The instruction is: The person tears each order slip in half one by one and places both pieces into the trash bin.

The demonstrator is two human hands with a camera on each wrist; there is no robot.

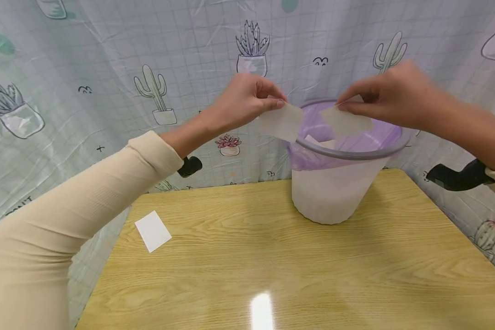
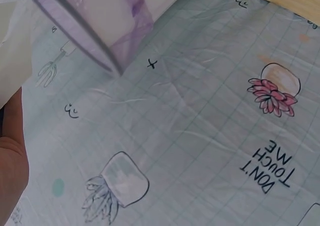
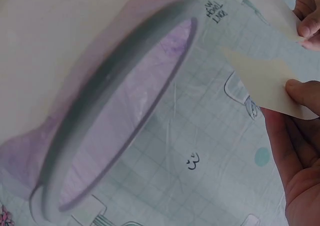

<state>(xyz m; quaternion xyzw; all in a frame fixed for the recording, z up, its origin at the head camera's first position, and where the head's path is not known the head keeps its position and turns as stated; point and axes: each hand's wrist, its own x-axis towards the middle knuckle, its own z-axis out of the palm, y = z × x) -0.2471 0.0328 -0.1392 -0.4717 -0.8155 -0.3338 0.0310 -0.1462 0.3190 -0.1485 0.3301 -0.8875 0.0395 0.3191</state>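
Observation:
My left hand [image 1: 247, 98] pinches a small sheet of pale paper [image 1: 277, 123] by its upper corner, just left of the bin's rim. Over the bin's mouth, my right hand [image 1: 400, 98] holds a second pale sheet [image 1: 348, 124] between thumb and fingers. The white bin [image 1: 330, 192] has a grey rim [image 1: 354, 156] and a purple bag lining [image 1: 379, 134]. Pale paper [image 1: 327, 143] shows inside it. In the right wrist view, the thumb presses on the right-hand sheet [image 3: 265, 83], with the left-hand sheet [image 3: 275, 15] behind, apart from it.
Another white paper piece [image 1: 153, 231] lies flat at the left of the wooden table [image 1: 247, 256]. The bin stands at the table's back right. Behind hangs a curtain [image 1: 198, 55] printed with potted plants. A black strap-like piece [image 1: 458, 178] sits by the right wrist.

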